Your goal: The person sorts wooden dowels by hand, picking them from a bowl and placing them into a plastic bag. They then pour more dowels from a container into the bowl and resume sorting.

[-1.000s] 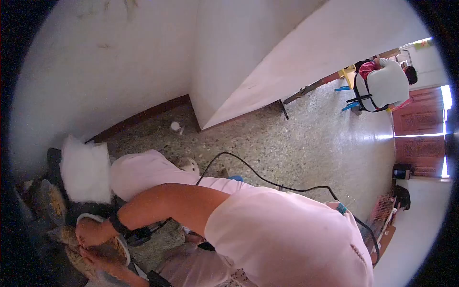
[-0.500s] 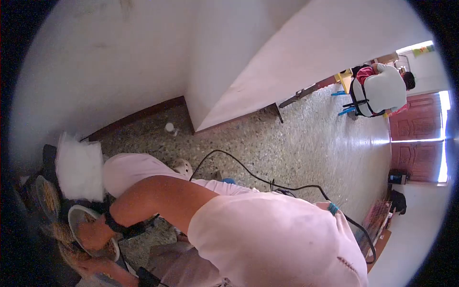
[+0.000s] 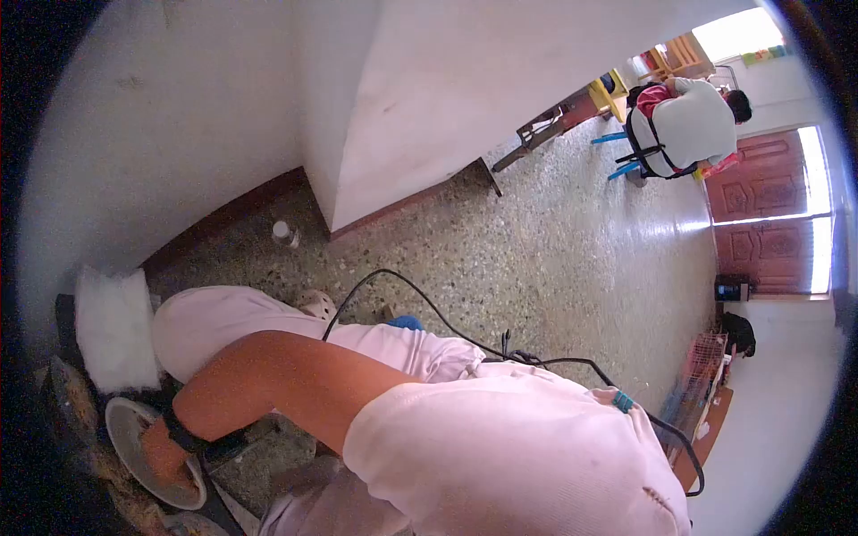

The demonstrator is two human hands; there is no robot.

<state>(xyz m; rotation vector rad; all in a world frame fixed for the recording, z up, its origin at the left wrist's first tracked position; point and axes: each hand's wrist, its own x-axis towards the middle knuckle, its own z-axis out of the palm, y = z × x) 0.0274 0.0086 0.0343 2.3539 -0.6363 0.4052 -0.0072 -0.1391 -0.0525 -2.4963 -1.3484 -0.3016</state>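
Note:
My left hand [image 3: 170,451], with a black band at its wrist, reaches down inside a pale grey bowl [image 3: 125,413]. Its fingers point into the bowl and are largely hidden, so I cannot tell what they hold. Beside the bowl, at the left edge, is a dark container with brownish contents [image 3: 79,402]. Part of another light, rounded vessel [image 3: 192,525] shows at the bottom. A white, fluffy-edged bundle [image 3: 116,330] sits between the bowl and the wall, close to my bent knee [image 3: 201,326]. My right hand is out of view.
A black cable [image 3: 438,308] loops over my lap and side. A small white object [image 3: 284,232] lies on the speckled floor [image 3: 554,259] near the wall corner [image 3: 331,214]. Across the room a person [image 3: 693,129] sits on a chair near a brown door [image 3: 760,192]. A wire cage [image 3: 702,366] stands at right.
The camera view has shifted, moving the room up and left. My left hand stays in the bowl. My right hand, seen earlier beside the bowl at the bottom, has left the view.

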